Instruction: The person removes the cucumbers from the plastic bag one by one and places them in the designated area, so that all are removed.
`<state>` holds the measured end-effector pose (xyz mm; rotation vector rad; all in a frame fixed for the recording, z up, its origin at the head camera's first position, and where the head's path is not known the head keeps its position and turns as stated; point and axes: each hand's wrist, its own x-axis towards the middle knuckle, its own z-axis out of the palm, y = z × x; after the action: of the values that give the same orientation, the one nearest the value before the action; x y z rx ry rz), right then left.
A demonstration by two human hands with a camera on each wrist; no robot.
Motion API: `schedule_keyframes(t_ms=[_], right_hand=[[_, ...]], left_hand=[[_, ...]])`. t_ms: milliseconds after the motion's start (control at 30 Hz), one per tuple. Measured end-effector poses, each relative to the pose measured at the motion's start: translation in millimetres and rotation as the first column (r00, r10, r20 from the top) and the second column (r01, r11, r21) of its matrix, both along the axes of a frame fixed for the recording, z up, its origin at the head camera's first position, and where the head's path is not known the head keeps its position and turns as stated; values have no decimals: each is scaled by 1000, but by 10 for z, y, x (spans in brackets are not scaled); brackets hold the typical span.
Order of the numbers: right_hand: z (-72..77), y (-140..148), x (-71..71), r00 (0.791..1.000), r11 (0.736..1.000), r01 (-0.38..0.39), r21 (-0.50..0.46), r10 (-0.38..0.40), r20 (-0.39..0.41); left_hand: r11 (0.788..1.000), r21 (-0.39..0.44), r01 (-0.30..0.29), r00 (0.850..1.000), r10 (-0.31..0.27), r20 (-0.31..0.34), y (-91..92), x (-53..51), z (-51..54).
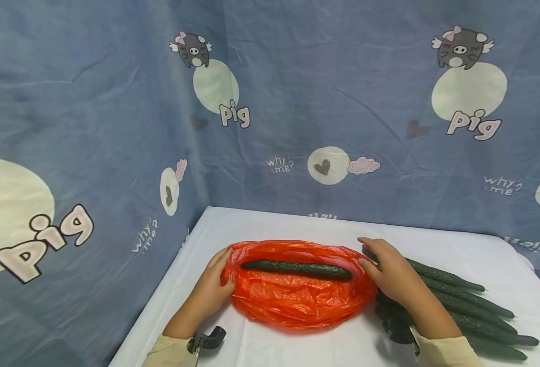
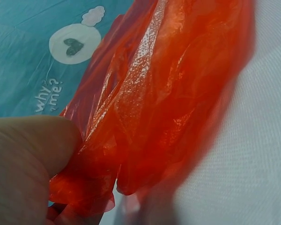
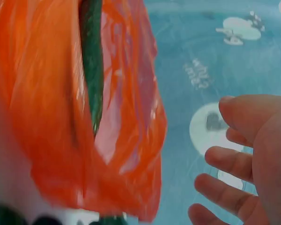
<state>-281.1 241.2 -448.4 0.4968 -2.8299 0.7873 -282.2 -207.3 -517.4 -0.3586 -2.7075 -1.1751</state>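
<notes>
A red plastic bag (image 1: 297,300) lies spread on the table with its mouth open upward. Inside it rests one dark green cucumber (image 1: 297,269), lying crosswise. My left hand (image 1: 214,283) pinches the bag's left end; in the left wrist view the thumb (image 2: 42,145) presses the crumpled film against the fingers. Beside the bag's right end is my right hand (image 1: 391,270), its fingers spread and relaxed. The right wrist view shows this hand (image 3: 243,164) apart from the bag (image 3: 47,117), with nothing in its grasp.
Several more cucumbers (image 1: 481,311) lie side by side at the right, partly under the right forearm. A white cloth (image 1: 270,219) covers the table. Blue printed curtains (image 1: 288,102) stand behind it and on the left.
</notes>
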Motion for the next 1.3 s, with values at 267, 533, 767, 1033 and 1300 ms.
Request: schedule_keyframes(t_ms=[267,533,767,1033,1300], right_hand=[[-31,-322,-17,1000,999,-29,21,29,1],[-101,-663,-111,997,997,-81,6,81,12],[-190,-938,-141,993,996,-85,32,82,85],[-327,-1136,-152,996,992,-59,109,51,79],[-439,-1259,-207,995,984,-99,149,94,39]], left_hand=[[1000,0,1,1000,-1,-9,15,-3,1],[1000,-1,-6,1000,6,21,10,-10,18],[1000,5,-4,1000,3,31,16,-10,8],[1000,13,5,999,-5,31,16,-11,-3],[1000,18,-7,999,6,46,17,4,9]])
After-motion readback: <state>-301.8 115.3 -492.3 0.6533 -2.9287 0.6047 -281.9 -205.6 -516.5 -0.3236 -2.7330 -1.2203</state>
